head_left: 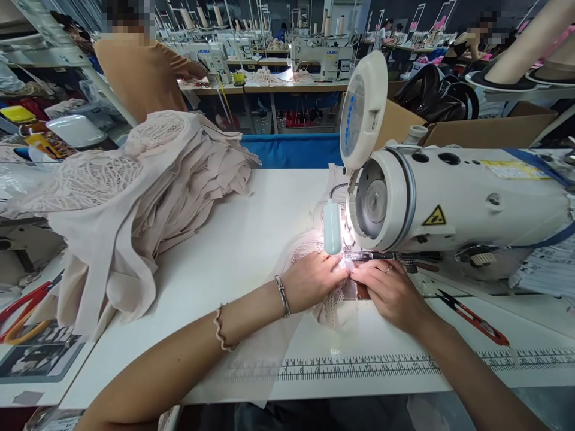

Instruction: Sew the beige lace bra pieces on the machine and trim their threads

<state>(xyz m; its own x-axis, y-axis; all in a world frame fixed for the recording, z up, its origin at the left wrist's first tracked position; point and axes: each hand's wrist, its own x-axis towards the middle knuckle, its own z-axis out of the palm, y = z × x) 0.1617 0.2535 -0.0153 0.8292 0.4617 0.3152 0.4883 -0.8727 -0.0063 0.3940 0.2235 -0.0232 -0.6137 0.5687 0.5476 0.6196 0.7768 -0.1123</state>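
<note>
Under the head of a white sewing machine (449, 197) lies a piece of pale pink lace fabric (305, 245). My left hand (314, 278) presses on the lace, its fingers closed at the fabric near the needle area. From the other side, my right hand (389, 293) pinches the fabric edge, its fingertips almost meeting the left ones. The needle itself is hidden behind a small lit lamp (332, 227) and my fingers. The machine's round end cover (363, 111) stands swung up.
A tall pile of pale pink lace garments (179, 161) fills the table's left side. Red-handled thread snips (474, 317) lie right of my right hand; scissors (27, 308) lie far left. A printed ruler (359, 366) runs along the front edge. Another person (139, 78) works behind.
</note>
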